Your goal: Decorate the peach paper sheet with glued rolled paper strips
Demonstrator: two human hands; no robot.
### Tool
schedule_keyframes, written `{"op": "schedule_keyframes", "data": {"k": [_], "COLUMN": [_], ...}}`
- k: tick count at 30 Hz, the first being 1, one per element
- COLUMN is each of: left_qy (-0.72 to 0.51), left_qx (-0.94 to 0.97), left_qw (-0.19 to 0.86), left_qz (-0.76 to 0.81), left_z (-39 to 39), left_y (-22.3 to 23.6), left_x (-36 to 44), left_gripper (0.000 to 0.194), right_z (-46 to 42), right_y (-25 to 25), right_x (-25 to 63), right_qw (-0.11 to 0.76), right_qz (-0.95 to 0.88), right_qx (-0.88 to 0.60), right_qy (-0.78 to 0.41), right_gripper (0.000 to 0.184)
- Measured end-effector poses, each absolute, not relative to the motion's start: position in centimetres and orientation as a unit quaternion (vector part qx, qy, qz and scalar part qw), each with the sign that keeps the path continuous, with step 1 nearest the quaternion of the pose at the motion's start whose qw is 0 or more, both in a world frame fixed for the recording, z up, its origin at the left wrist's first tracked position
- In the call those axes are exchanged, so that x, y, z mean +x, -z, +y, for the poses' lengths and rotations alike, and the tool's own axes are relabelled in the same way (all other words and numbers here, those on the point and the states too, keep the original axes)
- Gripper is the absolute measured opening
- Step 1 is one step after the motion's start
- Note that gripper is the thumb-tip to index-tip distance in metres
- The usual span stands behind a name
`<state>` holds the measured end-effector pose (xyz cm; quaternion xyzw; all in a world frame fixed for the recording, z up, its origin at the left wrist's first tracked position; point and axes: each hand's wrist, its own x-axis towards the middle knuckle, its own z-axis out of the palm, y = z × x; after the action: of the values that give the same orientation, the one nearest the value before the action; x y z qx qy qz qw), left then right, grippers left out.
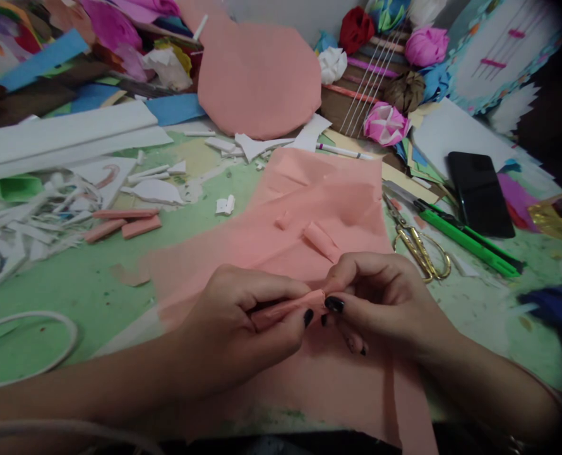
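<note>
My left hand [257,316] is closed around a small paper-wrapped strip [281,308], salmon pink, with its thumb along the near side. At the strip's right end, my right hand [380,303] pinches the paper edge between thumb and forefinger. Both hands are just above a large sheet of salmon crepe paper [328,196], creased and spread over the table. Two small cut pieces lie on that sheet, the larger a curled paper piece [321,241]. Several finished-looking pink wrapped strips [141,226] lie to the left of the sheet.
Gold-handled scissors [420,246] and a green box cutter [470,240] lie at right, beside a black phone [480,193]. White foam scraps [39,221] crowd the left. Behind stand a pink-covered rounded shape [259,79] and a guitar-like piece with paper flowers [388,123].
</note>
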<state>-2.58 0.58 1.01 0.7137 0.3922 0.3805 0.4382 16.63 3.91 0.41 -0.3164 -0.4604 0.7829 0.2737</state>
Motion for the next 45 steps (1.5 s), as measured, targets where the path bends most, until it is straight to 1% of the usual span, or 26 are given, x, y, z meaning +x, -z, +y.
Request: {"op": "schedule_keyframes", "data": {"k": [10, 20, 25, 35, 42, 45], "left_qy": [-0.374, -0.375, -0.368, -0.343, -0.336, -0.347], "left_qx": [0.711, 0.705, 0.716, 0.748, 0.743, 0.735], "left_qw": [0.452, 0.450, 0.427, 0.382, 0.378, 0.400], "left_qz": [0.389, 0.400, 0.411, 0.421, 0.438, 0.424], "left_z": [0.40, 0.46, 0.33, 0.33, 0.23, 0.31], "left_y": [-1.12, -0.90, -0.70, -0.70, -0.60, -0.71], "left_x": [-2.70, -2.58, -2.59, -2.62, -2.54, -2.55], "left_gripper": [0.021, 0.020, 0.017, 0.018, 0.019, 0.018], "right_z": [3.86, 3.91, 3.96, 3.98, 3.90, 3.90], "right_y": [-0.40, -0.23, -0.30, -0.78, -0.75, -0.62], "right_x": [16.92, 16.69, 16.57, 16.23, 16.14, 16.35], "right_qw": [0.266, 0.270, 0.269, 0.259, 0.264, 0.266], "right_qz": [-0.484, -0.494, -0.500, -0.503, -0.509, -0.489], "right_qx": [-0.313, -0.334, -0.343, -0.359, -0.369, -0.360], "right_qy": [-0.773, -0.756, -0.748, -0.742, -0.731, -0.749], "right_gripper": [0.005, 0.013, 0.015, 0.017, 0.018, 0.017]}}
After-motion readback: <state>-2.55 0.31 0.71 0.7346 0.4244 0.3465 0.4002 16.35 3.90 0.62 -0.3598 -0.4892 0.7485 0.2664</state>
